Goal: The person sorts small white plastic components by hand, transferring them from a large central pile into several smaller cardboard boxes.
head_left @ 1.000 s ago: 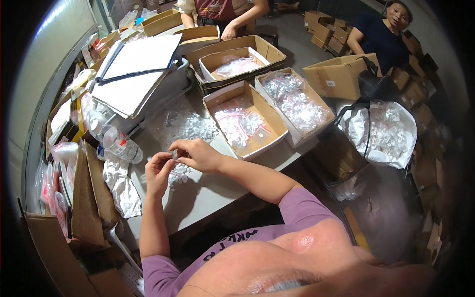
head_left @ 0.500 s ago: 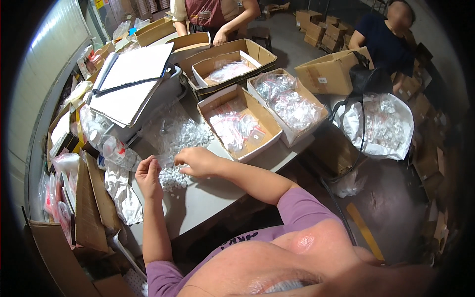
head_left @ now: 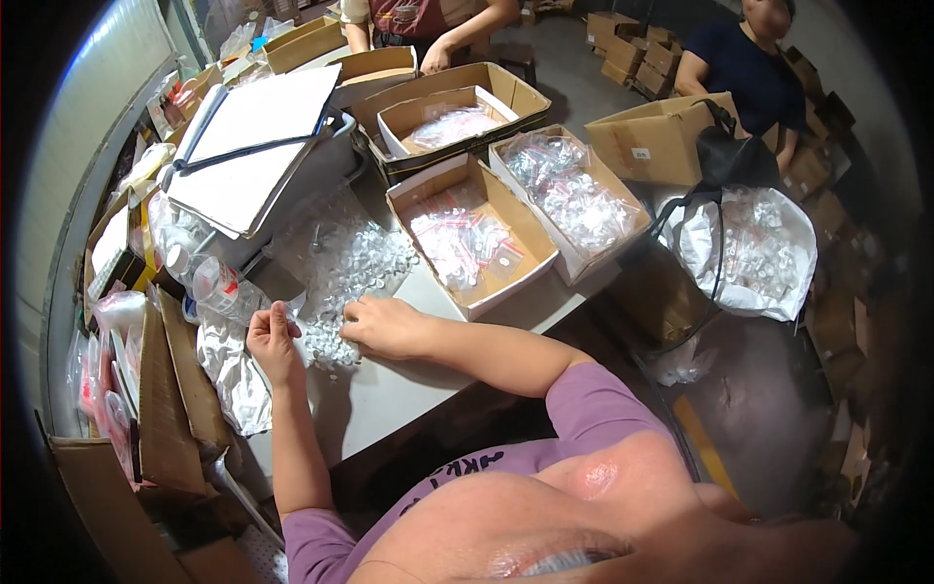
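A heap of small clear plastic pieces (head_left: 350, 265) lies on the white table (head_left: 409, 394) in front of me. My right hand (head_left: 387, 326) rests knuckles up on the near edge of the heap, fingers curled into the pieces. My left hand (head_left: 272, 339) is raised just left of the heap, fingertips pinched on a small clear bag (head_left: 289, 310). The two hands are about a hand's width apart.
Open cardboard boxes of filled little bags (head_left: 474, 238) (head_left: 574, 190) stand behind the heap, and more boxes (head_left: 452, 122) lie beyond. A stack of white sheets (head_left: 248, 146), a water bottle (head_left: 219, 289) and a foil bag (head_left: 231, 368) crowd the left. A white sack (head_left: 764, 248) sits right. Two other people (head_left: 428, 19) (head_left: 744, 73) work at the back.
My hands were together holding one small thing; they have parted. The right hand dropped onto the heap of clear pieces and the left moved out to the left. My head shifted slightly.
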The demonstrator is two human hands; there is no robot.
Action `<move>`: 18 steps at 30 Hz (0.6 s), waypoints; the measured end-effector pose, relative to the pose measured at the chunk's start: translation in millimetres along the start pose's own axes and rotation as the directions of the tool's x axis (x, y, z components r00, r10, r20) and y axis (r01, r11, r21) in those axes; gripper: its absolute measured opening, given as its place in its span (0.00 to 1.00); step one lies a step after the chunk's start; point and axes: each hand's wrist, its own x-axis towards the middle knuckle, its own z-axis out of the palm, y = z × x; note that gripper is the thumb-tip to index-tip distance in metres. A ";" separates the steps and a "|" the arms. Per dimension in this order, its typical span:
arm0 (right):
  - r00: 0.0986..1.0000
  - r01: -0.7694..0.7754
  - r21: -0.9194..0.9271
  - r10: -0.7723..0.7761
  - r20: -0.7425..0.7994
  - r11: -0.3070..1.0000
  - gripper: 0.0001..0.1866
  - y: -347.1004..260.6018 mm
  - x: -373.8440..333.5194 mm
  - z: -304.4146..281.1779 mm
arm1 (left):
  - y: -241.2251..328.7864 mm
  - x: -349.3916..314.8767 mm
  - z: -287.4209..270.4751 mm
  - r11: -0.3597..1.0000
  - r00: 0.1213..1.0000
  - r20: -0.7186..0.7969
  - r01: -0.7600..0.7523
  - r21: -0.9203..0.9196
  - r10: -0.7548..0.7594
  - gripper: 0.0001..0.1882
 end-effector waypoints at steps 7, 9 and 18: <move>0.989 -0.030 0.002 0.030 -0.145 1.000 0.04 9.1 2.8 10.6 | -0.8 0.6 18.2 0.999 0.993 -0.116 0.022 -0.036 -0.026 0.09; 0.988 -0.049 -0.018 0.045 -0.146 0.999 0.04 8.4 4.0 10.1 | 5.5 -4.5 19.4 0.999 0.997 -0.057 0.045 0.009 -0.045 0.07; 0.950 -0.072 -0.018 0.063 -0.307 0.997 0.02 11.9 7.6 25.5 | -4.9 1.0 -0.2 0.997 0.994 -0.096 -0.039 0.071 0.046 0.05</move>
